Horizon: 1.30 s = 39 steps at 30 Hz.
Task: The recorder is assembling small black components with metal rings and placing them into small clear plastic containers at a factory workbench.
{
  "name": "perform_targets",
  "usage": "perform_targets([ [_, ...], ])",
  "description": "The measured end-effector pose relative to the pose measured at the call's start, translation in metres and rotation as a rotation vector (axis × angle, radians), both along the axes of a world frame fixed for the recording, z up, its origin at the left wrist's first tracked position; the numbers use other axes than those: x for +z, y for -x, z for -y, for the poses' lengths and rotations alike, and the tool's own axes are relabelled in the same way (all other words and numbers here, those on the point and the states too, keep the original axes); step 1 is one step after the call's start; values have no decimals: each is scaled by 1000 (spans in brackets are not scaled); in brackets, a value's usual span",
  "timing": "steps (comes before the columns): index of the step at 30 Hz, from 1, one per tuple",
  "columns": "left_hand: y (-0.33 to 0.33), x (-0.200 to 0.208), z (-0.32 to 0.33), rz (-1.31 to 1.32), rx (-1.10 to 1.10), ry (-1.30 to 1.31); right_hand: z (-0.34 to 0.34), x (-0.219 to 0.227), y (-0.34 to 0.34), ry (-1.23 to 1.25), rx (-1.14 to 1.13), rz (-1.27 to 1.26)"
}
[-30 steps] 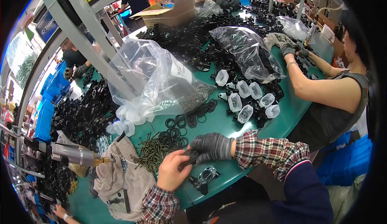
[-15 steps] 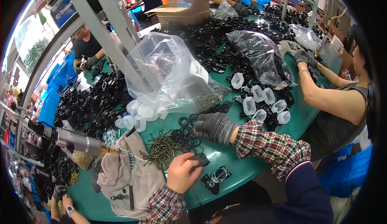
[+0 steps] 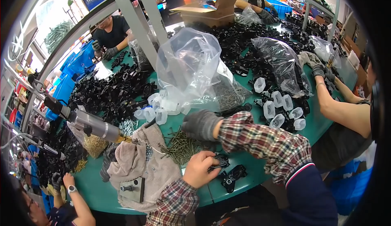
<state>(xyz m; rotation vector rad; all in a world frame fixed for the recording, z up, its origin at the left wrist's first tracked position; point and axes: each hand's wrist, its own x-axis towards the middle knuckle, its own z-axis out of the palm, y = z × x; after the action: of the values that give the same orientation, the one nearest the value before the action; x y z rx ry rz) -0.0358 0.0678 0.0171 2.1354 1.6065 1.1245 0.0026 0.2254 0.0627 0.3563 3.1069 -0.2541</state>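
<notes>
My bare left hand [image 3: 199, 170] grips a small black plastic part [image 3: 220, 161] between thumb and fingers, low over the green table. Beside it on the tabletop lies another black part [image 3: 233, 178] with a round centre. My right hand [image 3: 200, 125], in a dark grey knit glove, hovers at the upper right of a pile of long brass-coloured screws [image 3: 179, 148]. Its fingertips point down and away, so I cannot make out whether it holds anything. Black rubber rings [image 3: 205, 145] lie partly hidden beneath that hand.
Left of the screws, a beige cloth [image 3: 157, 167] carries a metal block [image 3: 132, 189]; a powered screwdriver [image 3: 97, 126] points over it. Behind stand a large clear bag [image 3: 189, 69] of screws, translucent cups [image 3: 269, 109] and heaps of black parts [image 3: 110, 91]. Co-workers sit around the table.
My right hand has moved left from the rubber rings toward the screws. My left hand still holds the black part. The view has turned, shifting the scene rightward.
</notes>
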Motion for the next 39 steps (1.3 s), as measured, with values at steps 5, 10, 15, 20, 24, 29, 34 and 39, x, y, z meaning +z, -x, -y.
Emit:
perform_targets([
  [5,-1,6,4,-17,43,-47,4,-17,44,-93,-1,247],
  [10,5,-2,1,-2,73,-5,11,5,55,-60,41,293],
  [15,12,15,3,31,191,-56,-1,-17,58,-39,36,293],
  [20,65,28,6,-171,531,-83,-6,-7,54,-25,37,261],
  [24,79,25,-13,-500,504,65,-15,28,10,79,-20,178],
  [29,77,14,-31,-558,455,149,-37,-2,-86,533,-101,-55],
  [34,29,30,-25,-262,206,114,-43,-39,-162,679,-221,-79],
  [39,-13,31,-11,-280,160,227,-11,-35,-168,144,-173,-119],
])
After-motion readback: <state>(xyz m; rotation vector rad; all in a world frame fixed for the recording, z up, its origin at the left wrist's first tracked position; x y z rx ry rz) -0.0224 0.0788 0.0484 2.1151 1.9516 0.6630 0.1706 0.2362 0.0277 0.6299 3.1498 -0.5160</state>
